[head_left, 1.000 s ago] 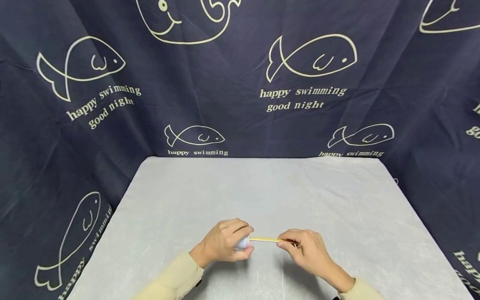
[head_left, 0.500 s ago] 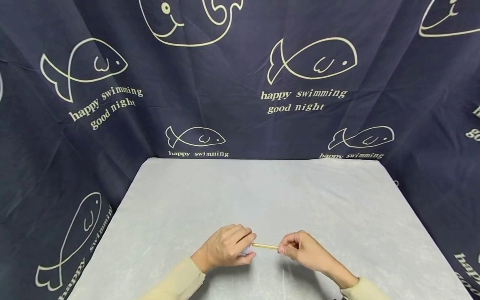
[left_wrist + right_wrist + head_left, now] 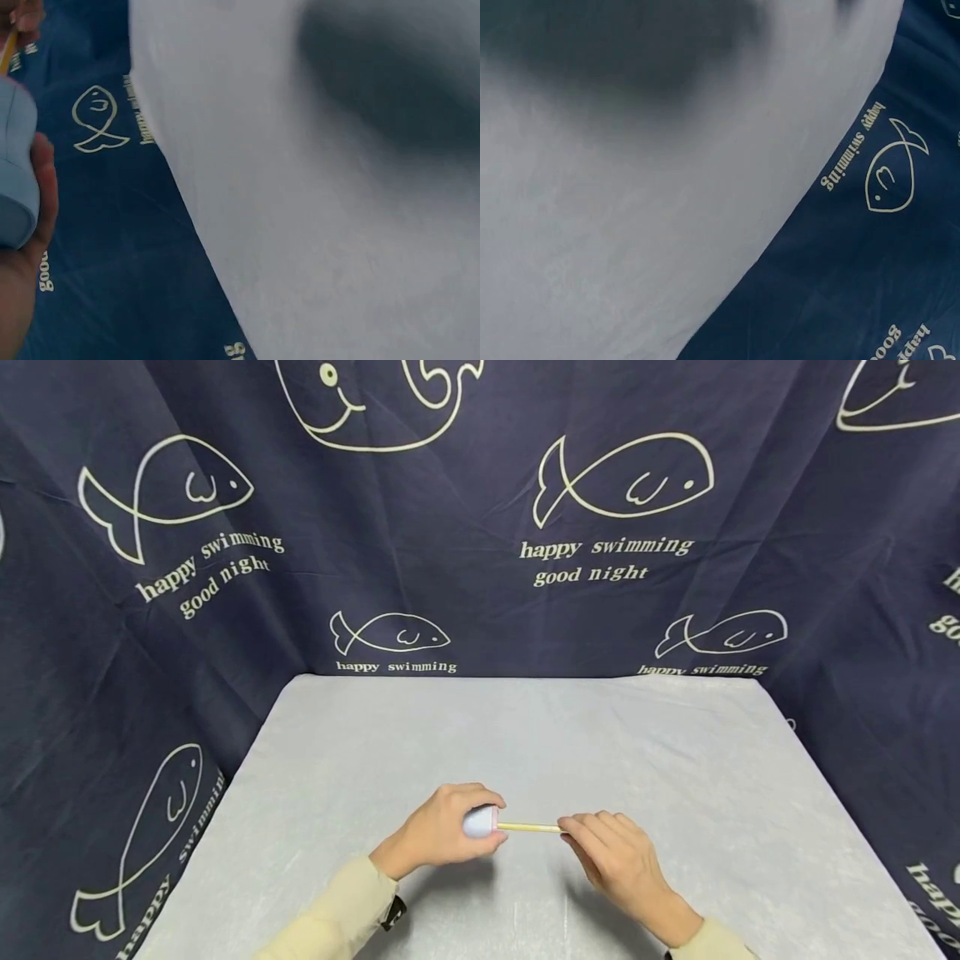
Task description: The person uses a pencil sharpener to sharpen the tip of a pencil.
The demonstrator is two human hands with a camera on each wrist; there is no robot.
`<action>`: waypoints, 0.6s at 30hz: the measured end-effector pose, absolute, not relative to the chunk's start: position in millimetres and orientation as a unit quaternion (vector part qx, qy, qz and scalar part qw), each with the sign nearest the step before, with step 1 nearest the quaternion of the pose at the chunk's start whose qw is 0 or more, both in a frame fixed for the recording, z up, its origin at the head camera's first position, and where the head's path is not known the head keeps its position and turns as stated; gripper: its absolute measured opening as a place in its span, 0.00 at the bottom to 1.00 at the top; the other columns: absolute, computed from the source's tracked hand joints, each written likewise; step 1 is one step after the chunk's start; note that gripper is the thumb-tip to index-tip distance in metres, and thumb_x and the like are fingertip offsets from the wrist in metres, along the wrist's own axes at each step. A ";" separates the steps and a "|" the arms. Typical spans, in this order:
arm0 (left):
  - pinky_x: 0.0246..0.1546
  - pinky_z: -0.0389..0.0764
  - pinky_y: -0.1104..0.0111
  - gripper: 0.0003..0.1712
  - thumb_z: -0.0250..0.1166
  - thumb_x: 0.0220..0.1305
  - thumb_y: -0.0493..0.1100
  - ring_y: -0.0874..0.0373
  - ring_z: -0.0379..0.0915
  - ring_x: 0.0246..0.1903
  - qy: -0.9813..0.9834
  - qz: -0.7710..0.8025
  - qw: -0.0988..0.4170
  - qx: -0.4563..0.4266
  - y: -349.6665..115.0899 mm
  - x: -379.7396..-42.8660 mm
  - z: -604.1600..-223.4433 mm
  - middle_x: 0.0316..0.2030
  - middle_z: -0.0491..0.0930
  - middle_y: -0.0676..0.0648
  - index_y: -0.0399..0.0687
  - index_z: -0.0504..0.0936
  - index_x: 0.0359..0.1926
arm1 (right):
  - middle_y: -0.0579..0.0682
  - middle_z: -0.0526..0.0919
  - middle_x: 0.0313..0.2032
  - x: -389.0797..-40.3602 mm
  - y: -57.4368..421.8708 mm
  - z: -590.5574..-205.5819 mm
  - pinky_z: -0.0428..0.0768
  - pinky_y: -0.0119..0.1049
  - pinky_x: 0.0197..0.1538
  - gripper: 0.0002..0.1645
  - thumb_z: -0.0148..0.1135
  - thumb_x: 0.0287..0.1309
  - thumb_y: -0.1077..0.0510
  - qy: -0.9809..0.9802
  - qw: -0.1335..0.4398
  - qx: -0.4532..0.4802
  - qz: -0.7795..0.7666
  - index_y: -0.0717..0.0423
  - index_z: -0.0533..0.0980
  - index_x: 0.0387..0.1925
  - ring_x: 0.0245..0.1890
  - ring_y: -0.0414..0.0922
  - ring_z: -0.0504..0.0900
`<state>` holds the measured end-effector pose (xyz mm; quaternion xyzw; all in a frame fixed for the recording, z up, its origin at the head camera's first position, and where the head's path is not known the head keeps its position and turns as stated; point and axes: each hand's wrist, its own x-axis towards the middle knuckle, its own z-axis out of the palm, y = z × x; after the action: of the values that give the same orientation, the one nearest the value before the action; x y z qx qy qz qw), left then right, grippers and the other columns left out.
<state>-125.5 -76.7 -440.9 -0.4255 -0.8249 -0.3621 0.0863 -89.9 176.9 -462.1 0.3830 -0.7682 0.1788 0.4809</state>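
In the head view my left hand [image 3: 438, 827] grips a light blue pencil sharpener [image 3: 478, 822] with a pink rim, fingers over its far side and thumb on the near side. A yellow pencil [image 3: 528, 827] runs level from the sharpener's pink end to my right hand [image 3: 618, 858], whose thumb and fingers pinch its other end. That end is hidden by the fingers. At the left edge of the left wrist view, the sharpener [image 3: 16, 157] shows a narrowed waist, with the pencil [image 3: 8, 52] at its top. The right wrist view shows neither hand.
Both hands are above a table with a pale grey cloth [image 3: 525, 735]. A dark blue curtain [image 3: 480, 527] printed with white fish and lettering hangs behind and at both sides of it. Shadows of the hands fall on the cloth.
Both hands have risen slightly in the head view over the last half second. The right hand has turned, its fingers now lying over the pencil's end. More of the sharpener shows in the left hand.
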 end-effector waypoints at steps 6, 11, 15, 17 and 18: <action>0.32 0.73 0.80 0.12 0.69 0.51 0.44 0.70 0.73 0.30 -0.832 -0.399 0.005 -0.386 -75.2 -123.0 -435.8 0.32 0.83 0.54 0.49 0.83 0.38 | 0.43 0.77 0.18 -91.7 169.3 -450.7 0.57 0.21 0.17 0.20 0.53 0.66 0.54 -0.721 0.541 0.401 0.164 0.58 0.81 0.22 0.14 0.35 0.64; 0.29 0.73 0.84 0.16 0.72 0.45 0.43 0.68 0.74 0.27 -0.795 -0.339 0.146 -0.481 -75.0 -120.7 -447.9 0.30 0.81 0.52 0.44 0.81 0.38 | 0.37 0.73 0.16 -88.1 171.4 -459.6 0.54 0.15 0.17 0.18 0.52 0.67 0.49 -0.769 0.445 0.395 0.232 0.51 0.80 0.25 0.14 0.27 0.58; 0.31 0.77 0.81 0.18 0.70 0.47 0.47 0.64 0.76 0.28 -0.751 -0.228 0.305 -0.540 -74.1 -122.1 -456.7 0.30 0.79 0.51 0.42 0.80 0.37 | 0.31 0.72 0.18 -82.4 177.0 -463.1 0.55 0.13 0.19 0.04 0.63 0.58 0.52 -0.828 0.288 0.358 0.322 0.42 0.79 0.28 0.16 0.22 0.57; 0.30 0.78 0.79 0.16 0.65 0.54 0.49 0.63 0.76 0.27 -0.738 -0.183 0.344 -0.551 -74.0 -123.5 -458.6 0.31 0.79 0.51 0.42 0.79 0.37 | 0.29 0.71 0.17 -81.0 179.0 -461.9 0.56 0.13 0.19 0.06 0.68 0.52 0.56 -0.848 0.223 0.334 0.346 0.39 0.78 0.28 0.17 0.21 0.56; 0.30 0.77 0.79 0.15 0.62 0.58 0.50 0.63 0.75 0.26 -0.732 -0.162 0.359 -0.556 -74.0 -124.3 -459.0 0.30 0.79 0.51 0.43 0.79 0.37 | 0.28 0.70 0.17 -80.8 179.9 -460.9 0.56 0.14 0.19 0.08 0.69 0.50 0.57 -0.857 0.194 0.322 0.353 0.39 0.78 0.27 0.16 0.21 0.55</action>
<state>-124.3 -74.0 -459.0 -0.5559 -0.7320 -0.1618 0.3590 -80.8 179.9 -460.9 0.3218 -0.8567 0.3532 0.1943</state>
